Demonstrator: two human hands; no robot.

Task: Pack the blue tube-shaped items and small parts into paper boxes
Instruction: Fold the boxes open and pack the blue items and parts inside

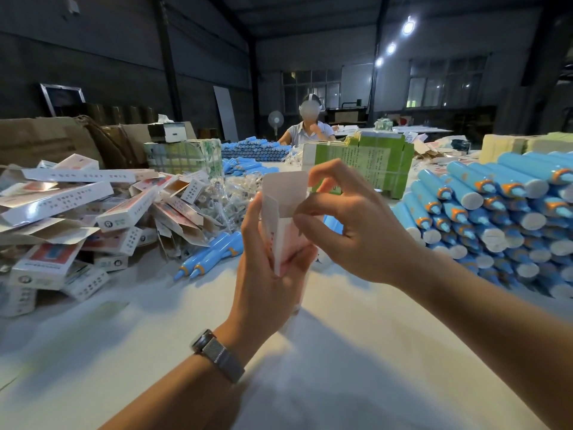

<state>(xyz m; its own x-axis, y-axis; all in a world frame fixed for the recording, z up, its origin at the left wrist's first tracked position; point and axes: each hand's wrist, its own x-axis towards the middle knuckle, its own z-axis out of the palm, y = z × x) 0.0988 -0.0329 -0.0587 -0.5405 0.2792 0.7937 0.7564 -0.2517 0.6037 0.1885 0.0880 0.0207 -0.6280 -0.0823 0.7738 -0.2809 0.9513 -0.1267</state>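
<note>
1. The near part of the desk [325, 367] lies bare under both forearms — room to pass from the front edge up to the hands.
2. On the left, a loose heap of paper boxes [71, 218] blocks the way.
3. On the right, a stacked wall of blue tubes [496, 218] closes that side.
4. Two blue tubes [204, 259] and bagged small parts [229, 197] lie just left of the hands.
5. Beyond the hands, green bundles [372, 166] stand across the far desk.

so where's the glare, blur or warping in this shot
Head view: ceiling lamps flare white; glare streaks the glossy packed boxes; wide-angle warping bends the roof beams; table edges smear; hands cast soft shadows; the left hand and its paper box stay fairly sharp.
</note>
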